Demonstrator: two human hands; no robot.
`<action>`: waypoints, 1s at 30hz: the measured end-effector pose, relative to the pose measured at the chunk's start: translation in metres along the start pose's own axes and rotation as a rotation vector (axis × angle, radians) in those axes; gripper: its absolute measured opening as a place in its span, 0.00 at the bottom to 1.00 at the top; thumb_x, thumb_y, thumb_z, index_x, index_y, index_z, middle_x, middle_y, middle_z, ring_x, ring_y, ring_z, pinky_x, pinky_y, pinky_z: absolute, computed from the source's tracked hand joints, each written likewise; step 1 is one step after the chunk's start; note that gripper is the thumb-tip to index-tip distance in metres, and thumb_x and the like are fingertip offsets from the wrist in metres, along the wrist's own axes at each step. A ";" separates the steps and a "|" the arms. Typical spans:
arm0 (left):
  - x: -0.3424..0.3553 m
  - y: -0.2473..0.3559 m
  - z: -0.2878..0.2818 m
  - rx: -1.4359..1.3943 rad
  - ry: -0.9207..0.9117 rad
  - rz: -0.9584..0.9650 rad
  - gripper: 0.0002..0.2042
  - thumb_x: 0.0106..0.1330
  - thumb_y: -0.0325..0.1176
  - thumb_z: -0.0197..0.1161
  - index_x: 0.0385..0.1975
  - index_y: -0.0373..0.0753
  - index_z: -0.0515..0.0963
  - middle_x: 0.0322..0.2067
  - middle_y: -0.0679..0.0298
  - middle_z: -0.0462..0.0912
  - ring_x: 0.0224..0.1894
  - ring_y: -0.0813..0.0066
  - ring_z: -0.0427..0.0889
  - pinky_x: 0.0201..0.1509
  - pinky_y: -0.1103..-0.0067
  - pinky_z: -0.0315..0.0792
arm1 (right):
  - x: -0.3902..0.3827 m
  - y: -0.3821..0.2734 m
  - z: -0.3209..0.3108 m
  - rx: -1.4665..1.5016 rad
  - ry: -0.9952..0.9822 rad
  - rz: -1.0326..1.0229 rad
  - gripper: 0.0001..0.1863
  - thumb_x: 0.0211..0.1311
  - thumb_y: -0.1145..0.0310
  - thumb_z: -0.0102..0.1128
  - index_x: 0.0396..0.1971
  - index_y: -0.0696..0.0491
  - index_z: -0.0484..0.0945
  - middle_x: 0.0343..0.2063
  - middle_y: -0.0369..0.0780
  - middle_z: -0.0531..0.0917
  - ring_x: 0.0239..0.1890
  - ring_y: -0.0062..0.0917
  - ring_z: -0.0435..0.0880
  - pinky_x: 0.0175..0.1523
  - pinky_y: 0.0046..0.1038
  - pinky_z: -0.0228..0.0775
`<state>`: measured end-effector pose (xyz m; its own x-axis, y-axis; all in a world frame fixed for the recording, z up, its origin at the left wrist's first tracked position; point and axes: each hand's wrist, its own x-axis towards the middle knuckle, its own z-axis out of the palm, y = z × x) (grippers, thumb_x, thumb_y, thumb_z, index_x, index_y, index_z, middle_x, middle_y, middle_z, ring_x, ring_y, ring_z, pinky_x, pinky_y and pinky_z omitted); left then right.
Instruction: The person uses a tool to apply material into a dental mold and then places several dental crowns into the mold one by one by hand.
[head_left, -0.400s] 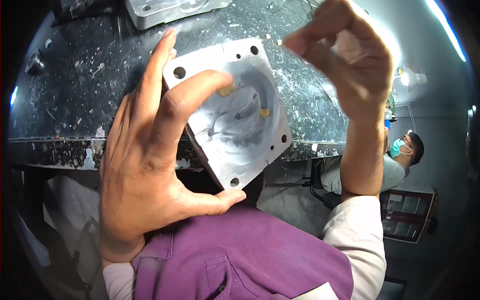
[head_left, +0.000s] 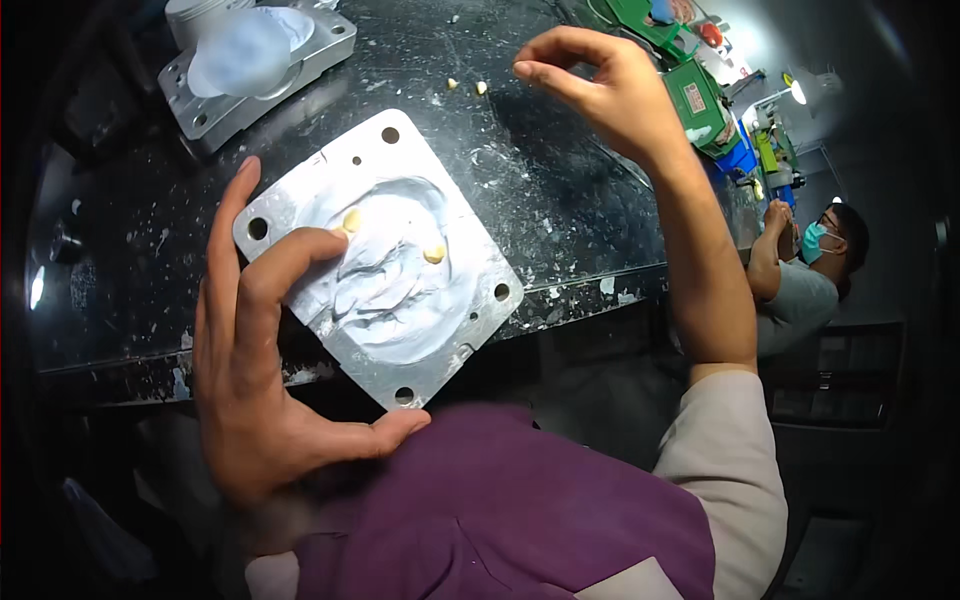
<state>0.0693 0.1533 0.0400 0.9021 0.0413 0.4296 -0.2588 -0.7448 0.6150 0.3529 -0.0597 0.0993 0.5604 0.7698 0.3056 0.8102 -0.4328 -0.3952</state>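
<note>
Left grip [head_left: 248, 385] holds the mould [head_left: 320, 178]; narrow right grip [head_left: 612, 95], contents unclear, seemingly fetches far yellow pieces [head_left: 481, 88]; next needs careful pinching.

Two metal blocks [head_left: 315, 180], the wearer's two hands [head_left: 250, 385] and one table [head_left: 560, 210] are being seen. Two yellowish bits [head_left: 433, 254] are being held in one block, two more being borne by the table; one co-worker [head_left: 800, 295] is being shown.

1. Square block [head_left: 410, 155]: metal, smooth satin rim; its hollow [head_left: 390, 290] matt, streaked, chalky-looking.
2. Worktop [head_left: 560, 225]: glossy, roughened by scuffs and flecks.
3. Purple garment [head_left: 480, 480]: matt cloth.
4. Far right green bin [head_left: 712, 115]: smooth, plastic-looking.
</note>
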 end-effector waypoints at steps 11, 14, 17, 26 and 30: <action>-0.001 -0.004 0.004 -0.165 -0.012 -0.081 0.58 0.29 0.62 0.87 0.63 0.40 0.68 0.72 0.34 0.50 0.64 0.41 0.76 0.65 0.55 0.77 | 0.020 0.014 0.021 -0.076 -0.185 0.013 0.10 0.61 0.64 0.72 0.41 0.51 0.90 0.39 0.38 0.91 0.43 0.26 0.91 0.53 0.29 0.82; -0.002 -0.007 0.002 -0.042 -0.040 -0.012 0.58 0.29 0.62 0.87 0.63 0.40 0.68 0.72 0.33 0.50 0.64 0.40 0.76 0.65 0.55 0.78 | 0.018 0.003 0.016 -0.117 -0.214 -0.023 0.09 0.63 0.67 0.71 0.42 0.52 0.89 0.40 0.37 0.91 0.43 0.24 0.90 0.53 0.28 0.81; -0.003 -0.009 0.004 -0.051 -0.027 0.027 0.58 0.30 0.62 0.87 0.64 0.41 0.67 0.70 0.32 0.51 0.64 0.39 0.75 0.65 0.54 0.78 | 0.010 -0.008 0.007 -0.075 -0.155 0.047 0.07 0.64 0.71 0.70 0.41 0.52 0.86 0.38 0.37 0.89 0.42 0.22 0.87 0.51 0.27 0.80; -0.002 -0.012 0.010 -0.096 0.041 0.063 0.63 0.28 0.64 0.86 0.67 0.38 0.63 0.70 0.35 0.54 0.67 0.42 0.71 0.68 0.55 0.74 | -0.044 -0.006 -0.020 0.527 0.028 -0.006 0.11 0.70 0.71 0.65 0.48 0.59 0.83 0.40 0.43 0.90 0.44 0.28 0.89 0.56 0.31 0.80; -0.002 -0.011 0.013 -0.107 0.064 0.063 0.66 0.27 0.65 0.86 0.69 0.36 0.61 0.71 0.37 0.55 0.68 0.44 0.70 0.69 0.56 0.72 | -0.070 -0.009 -0.030 0.700 -0.023 -0.003 0.09 0.72 0.75 0.61 0.48 0.61 0.79 0.41 0.48 0.89 0.43 0.30 0.89 0.53 0.33 0.81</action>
<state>0.0749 0.1530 0.0237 0.8602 0.0416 0.5083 -0.3524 -0.6719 0.6514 0.3118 -0.1234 0.1072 0.5485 0.7836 0.2918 0.5057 -0.0330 -0.8621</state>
